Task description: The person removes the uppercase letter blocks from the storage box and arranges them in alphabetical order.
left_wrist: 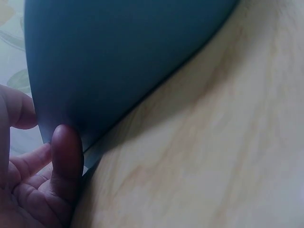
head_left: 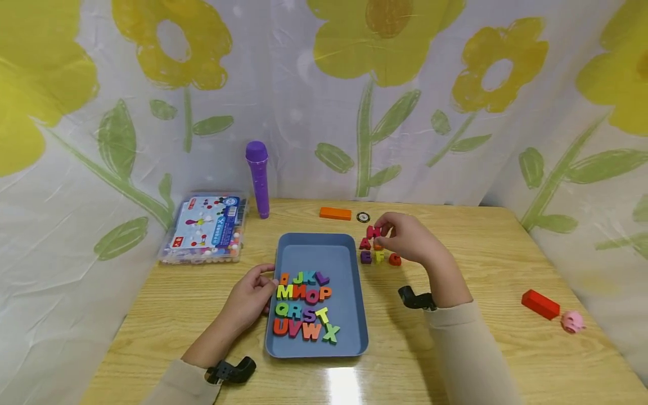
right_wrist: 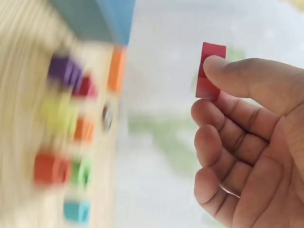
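My right hand [head_left: 407, 239] pinches a red letter H [right_wrist: 211, 71] between thumb and index finger, raised over a group of loose letters right of the tray. In that group are a red A [head_left: 365, 243], a purple E [head_left: 366, 257], a yellow F [head_left: 379, 256] and a red-orange G [head_left: 395, 259]; the hand hides others in the head view. My left hand [head_left: 248, 292] holds the left edge of the blue-grey tray [head_left: 324, 253], thumb against its wall in the left wrist view. Several colourful letters, from I to X, lie in rows in the tray's left and lower part.
A clear box of molecule-model parts [head_left: 205, 228] lies at back left, beside an upright purple microphone [head_left: 260, 183]. Behind the tray are an orange block [head_left: 335, 214] and a round chip [head_left: 363, 217]. At right lie a red block [head_left: 540, 304] and a pink pig head [head_left: 573, 322].
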